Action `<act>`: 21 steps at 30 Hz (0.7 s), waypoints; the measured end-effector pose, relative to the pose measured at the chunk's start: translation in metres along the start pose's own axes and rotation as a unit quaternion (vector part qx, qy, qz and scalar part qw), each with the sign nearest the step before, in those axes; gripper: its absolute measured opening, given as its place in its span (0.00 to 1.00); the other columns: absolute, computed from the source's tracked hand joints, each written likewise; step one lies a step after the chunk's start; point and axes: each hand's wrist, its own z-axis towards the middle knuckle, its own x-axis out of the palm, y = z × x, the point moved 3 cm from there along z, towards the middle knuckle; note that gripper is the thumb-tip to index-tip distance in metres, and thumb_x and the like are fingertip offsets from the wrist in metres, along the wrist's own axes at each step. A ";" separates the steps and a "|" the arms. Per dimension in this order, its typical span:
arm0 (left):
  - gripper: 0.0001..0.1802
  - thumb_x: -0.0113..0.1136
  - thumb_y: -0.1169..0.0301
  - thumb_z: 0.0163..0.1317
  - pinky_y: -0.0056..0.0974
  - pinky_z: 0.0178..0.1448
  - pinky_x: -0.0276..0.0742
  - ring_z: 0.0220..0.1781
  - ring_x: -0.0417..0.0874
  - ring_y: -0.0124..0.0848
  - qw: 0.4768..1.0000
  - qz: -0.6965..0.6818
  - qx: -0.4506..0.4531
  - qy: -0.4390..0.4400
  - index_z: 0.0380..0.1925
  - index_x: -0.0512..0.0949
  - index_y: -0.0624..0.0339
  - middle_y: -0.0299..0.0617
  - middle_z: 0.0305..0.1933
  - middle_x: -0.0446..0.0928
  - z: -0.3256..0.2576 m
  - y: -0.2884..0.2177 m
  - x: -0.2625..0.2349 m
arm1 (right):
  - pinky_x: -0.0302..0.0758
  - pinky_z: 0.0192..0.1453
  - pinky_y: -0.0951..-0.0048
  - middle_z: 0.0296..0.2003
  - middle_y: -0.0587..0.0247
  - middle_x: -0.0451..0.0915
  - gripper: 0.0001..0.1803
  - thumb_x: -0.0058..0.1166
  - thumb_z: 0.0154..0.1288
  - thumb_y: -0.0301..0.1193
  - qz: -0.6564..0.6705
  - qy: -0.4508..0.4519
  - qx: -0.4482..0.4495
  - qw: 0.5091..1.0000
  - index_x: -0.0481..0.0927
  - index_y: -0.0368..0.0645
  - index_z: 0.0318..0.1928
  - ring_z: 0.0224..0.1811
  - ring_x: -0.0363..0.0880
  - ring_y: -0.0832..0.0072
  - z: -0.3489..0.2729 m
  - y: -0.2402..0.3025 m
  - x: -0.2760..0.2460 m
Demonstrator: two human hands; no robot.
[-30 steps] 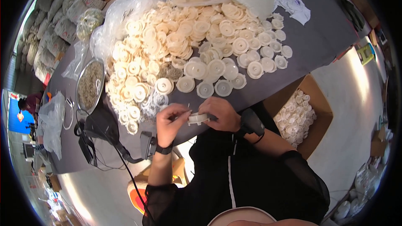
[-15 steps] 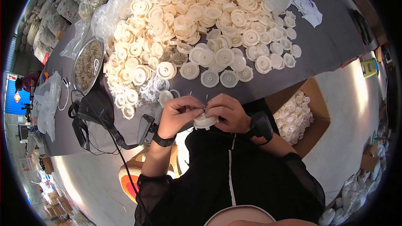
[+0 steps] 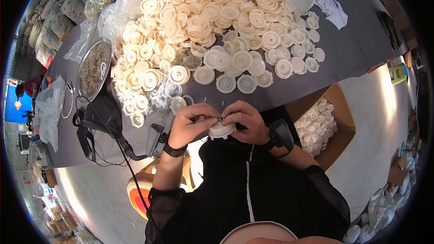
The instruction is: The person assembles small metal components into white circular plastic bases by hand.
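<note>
In front of my body, just off the table's near edge, is a white round plastic part [image 3: 221, 131] with a stepped rim and small tabs. My right hand [image 3: 247, 123] is closed on its right side, thumb and fingertips at the raised centre. My left hand [image 3: 193, 123] comes in from the other side, its thumb and forefinger pinched together over that same centre. Whatever lies between the left fingertips is too small and covered to make out. Two tiny pale pins [image 3: 205, 99] are on the cloth beyond my hands.
A large heap of similar white parts [image 3: 199, 27] covers the grey tablecloth [image 3: 334, 49]. At its left are small rings [image 3: 160, 95], a bowl of tiny springlike pieces [image 3: 94, 70] and a black pouch [image 3: 104, 117]. An open carton [image 3: 346, 126] of white pieces stands on the right.
Both hands stay in the same place at the part's centre, with hardly any finger movement. The whole view has shifted very slightly.
</note>
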 end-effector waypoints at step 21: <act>0.13 0.56 0.81 0.49 0.32 0.46 0.70 0.41 0.77 0.32 0.996 0.029 0.085 0.006 0.38 0.78 0.68 0.45 0.38 0.77 -0.010 -0.009 0.004 | 0.73 0.39 0.72 0.33 0.61 0.75 0.14 0.61 0.41 0.19 0.023 -0.027 0.030 0.999 0.75 0.41 0.32 0.36 0.76 0.68 -0.002 -0.002 -0.001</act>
